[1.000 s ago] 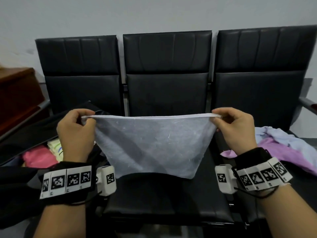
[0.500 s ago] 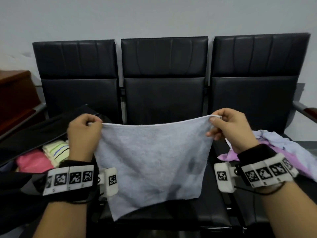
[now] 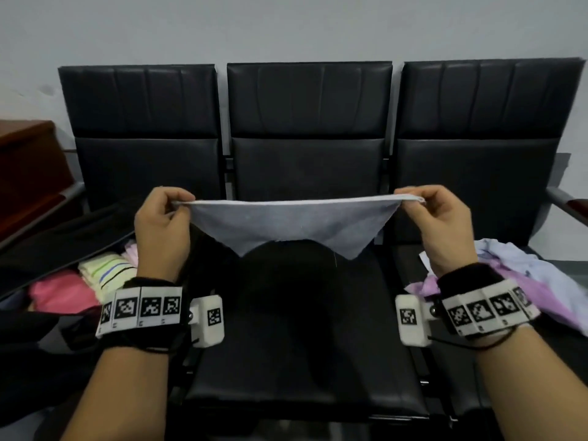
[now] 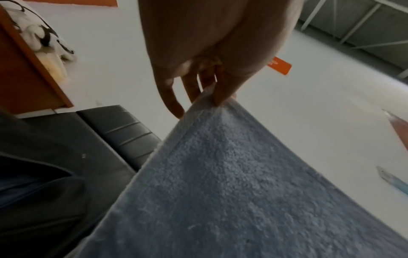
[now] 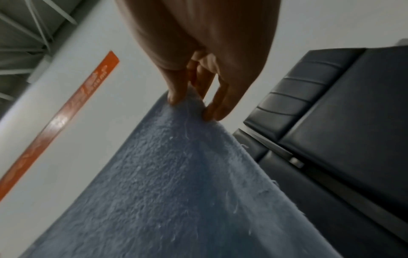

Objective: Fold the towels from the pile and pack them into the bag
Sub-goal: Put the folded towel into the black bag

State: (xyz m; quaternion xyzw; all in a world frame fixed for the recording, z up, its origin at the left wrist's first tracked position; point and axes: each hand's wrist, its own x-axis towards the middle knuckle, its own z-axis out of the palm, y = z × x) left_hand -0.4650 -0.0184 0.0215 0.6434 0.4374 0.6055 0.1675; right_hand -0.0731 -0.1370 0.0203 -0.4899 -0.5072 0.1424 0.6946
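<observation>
A pale blue-grey towel (image 3: 296,222) is stretched taut in the air above the middle seat (image 3: 302,345). My left hand (image 3: 162,224) pinches its left top corner and my right hand (image 3: 439,221) pinches its right top corner. The wrist views show each pinch close up: the left hand (image 4: 207,78) on the towel (image 4: 220,183), the right hand (image 5: 198,78) on the towel (image 5: 176,183). A black bag (image 3: 47,249) lies open on the left seat with folded pink (image 3: 60,291) and striped yellow towels (image 3: 105,275) inside. A pile of lilac and light blue towels (image 3: 528,278) lies on the right seat.
Three black padded chairs (image 3: 308,122) stand in a row against a grey wall. A brown wooden cabinet (image 3: 28,173) stands at the far left. A metal armrest (image 3: 566,202) juts out at the right.
My hands have moved apart and pulled the top edge straight. The towel's lower part has swung up and away, so it now hangs shorter than half a second ago.
</observation>
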